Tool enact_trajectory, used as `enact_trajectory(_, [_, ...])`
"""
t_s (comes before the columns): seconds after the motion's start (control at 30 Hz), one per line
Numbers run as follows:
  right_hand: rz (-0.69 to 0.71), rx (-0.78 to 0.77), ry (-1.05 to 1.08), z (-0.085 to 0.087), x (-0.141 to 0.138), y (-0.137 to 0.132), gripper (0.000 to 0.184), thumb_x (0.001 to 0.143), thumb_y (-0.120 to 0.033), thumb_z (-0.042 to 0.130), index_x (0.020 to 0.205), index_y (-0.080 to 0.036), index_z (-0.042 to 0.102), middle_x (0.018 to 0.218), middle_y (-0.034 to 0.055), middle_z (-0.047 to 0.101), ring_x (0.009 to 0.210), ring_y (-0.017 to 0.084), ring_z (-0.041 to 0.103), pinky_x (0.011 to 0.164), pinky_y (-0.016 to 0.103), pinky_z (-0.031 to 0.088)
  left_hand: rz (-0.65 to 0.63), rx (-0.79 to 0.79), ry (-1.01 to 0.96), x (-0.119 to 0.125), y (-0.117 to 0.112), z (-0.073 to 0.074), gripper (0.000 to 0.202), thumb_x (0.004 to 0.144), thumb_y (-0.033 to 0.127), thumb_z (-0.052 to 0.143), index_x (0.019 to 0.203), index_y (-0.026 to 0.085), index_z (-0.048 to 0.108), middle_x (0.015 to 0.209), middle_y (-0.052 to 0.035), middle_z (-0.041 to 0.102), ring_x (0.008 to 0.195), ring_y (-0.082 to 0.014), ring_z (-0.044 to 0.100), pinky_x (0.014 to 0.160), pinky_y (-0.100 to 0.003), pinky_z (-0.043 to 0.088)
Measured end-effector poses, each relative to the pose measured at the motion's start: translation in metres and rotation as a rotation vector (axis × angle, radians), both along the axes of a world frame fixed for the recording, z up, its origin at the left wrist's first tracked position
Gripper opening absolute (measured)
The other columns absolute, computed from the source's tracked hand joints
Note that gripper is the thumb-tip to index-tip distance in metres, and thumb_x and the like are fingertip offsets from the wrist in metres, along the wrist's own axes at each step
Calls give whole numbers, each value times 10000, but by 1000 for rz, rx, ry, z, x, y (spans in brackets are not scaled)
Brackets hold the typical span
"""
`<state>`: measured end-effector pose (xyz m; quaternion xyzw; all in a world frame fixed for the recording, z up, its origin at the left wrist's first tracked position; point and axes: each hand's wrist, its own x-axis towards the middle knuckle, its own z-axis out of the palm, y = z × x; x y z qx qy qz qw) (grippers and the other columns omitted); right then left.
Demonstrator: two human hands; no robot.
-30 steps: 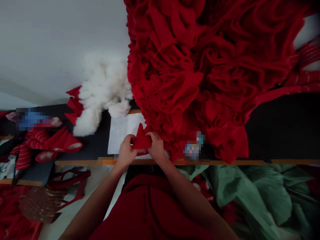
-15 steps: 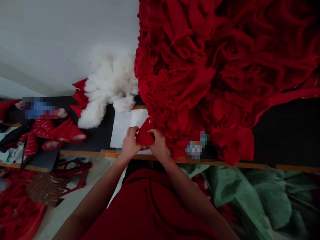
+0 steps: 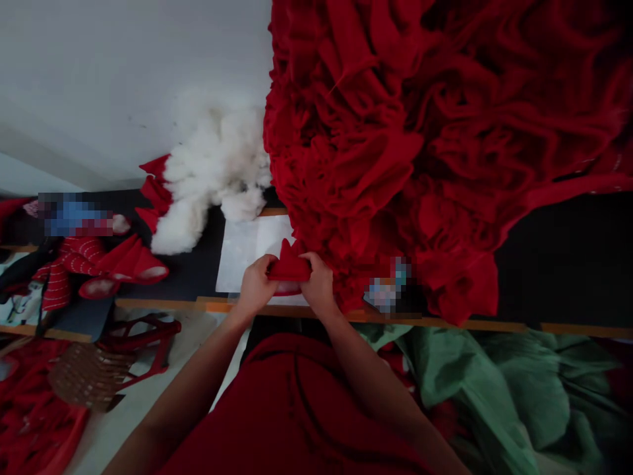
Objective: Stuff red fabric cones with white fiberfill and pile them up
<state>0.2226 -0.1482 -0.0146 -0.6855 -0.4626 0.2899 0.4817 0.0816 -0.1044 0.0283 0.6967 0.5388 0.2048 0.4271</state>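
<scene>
A small pointed piece of red cloth (image 3: pixel 291 266), hat-like in shape, is stretched between my two hands over the near edge of the table. My left hand (image 3: pixel 258 282) grips its left end, thumb and fingers closed on the cloth. At the right end my right hand (image 3: pixel 318 280) pinches it the same way. The cloth's peak points away from me, and a pale patch shows under its lower fold. White paper sheets (image 3: pixel 235 260) lie beneath and beyond the hands. Just to the right rises a huge heap of similar red cloth pieces (image 3: pixel 346 171).
Fluffy white stuffing (image 3: pixel 217 158) sits against the wall, beside red cloth points (image 3: pixel 155 191). Stuffed red pieces (image 3: pixel 128 260) lie farther left. A blurred-out phone-like object (image 3: pixel 384 293) rests before the heap. Below are a green sack (image 3: pixel 475 376) and a brown woven chair (image 3: pixel 91 375).
Both hands have pulled the red cloth wider and flatter, the right one shifting slightly to the right. Its lower edge now looks straight, with a pale patch below. The view moved slightly.
</scene>
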Motion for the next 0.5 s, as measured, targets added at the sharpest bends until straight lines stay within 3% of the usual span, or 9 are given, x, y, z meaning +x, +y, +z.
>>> enact_trajectory(0.1, [-18, 68, 256, 1, 3, 1, 330, 598, -143, 456, 912, -154, 556, 852, 56, 637, 781, 182, 589, 720, 294, 462, -2, -434, -467, -8, 1, 2, 587, 540, 122, 687, 1098, 199, 521, 1126, -99, 551, 994, -227, 533, 782, -320, 451])
enact_trajectory(0.17, [29, 91, 429, 4, 1, 4, 333, 605, -166, 465, 929, -153, 543, 872, 52, 635, 779, 170, 592, 706, 281, 470, 143, -656, -729, -7, 1, -1, 558, 592, 254, 707, 1114, 189, 520, 1169, -119, 537, 1019, -232, 536, 803, -329, 456])
enact_trajectory(0.23, [122, 101, 502, 7, -4, 6, 335, 611, -171, 476, 939, -156, 541, 897, 49, 634, 806, 165, 593, 730, 279, 471, 346, -794, -892, 1, 1, -5, 389, 713, 373, 604, 1026, 146, 567, 1067, -118, 599, 957, -209, 575, 810, -316, 462])
enact_trajectory(0.3, [154, 96, 496, 10, -10, 6, 346, 610, -163, 497, 954, -163, 537, 933, 49, 629, 843, 164, 588, 763, 282, 467, 500, -887, -966, 12, 2, -7, 320, 788, 383, 511, 939, 112, 589, 933, -109, 646, 881, -191, 609, 807, -300, 472])
enact_trajectory(0.4, [-13, 22, 431, 12, -15, -1, 298, 651, -183, 536, 948, -166, 519, 883, 44, 621, 768, 152, 587, 713, 280, 483, 630, -935, -1010, 25, 9, -5, 307, 825, 364, 462, 905, 96, 589, 829, -98, 666, 829, -194, 631, 803, -308, 486])
enact_trajectory(0.5, [-122, -2, 281, 14, -15, -15, 141, 754, -229, 504, 877, -169, 541, 798, 40, 607, 702, 147, 578, 677, 288, 491, 697, -869, -1036, 27, 18, -1, 343, 830, 398, 445, 948, 107, 581, 824, -89, 672, 813, -198, 640, 792, -326, 497])
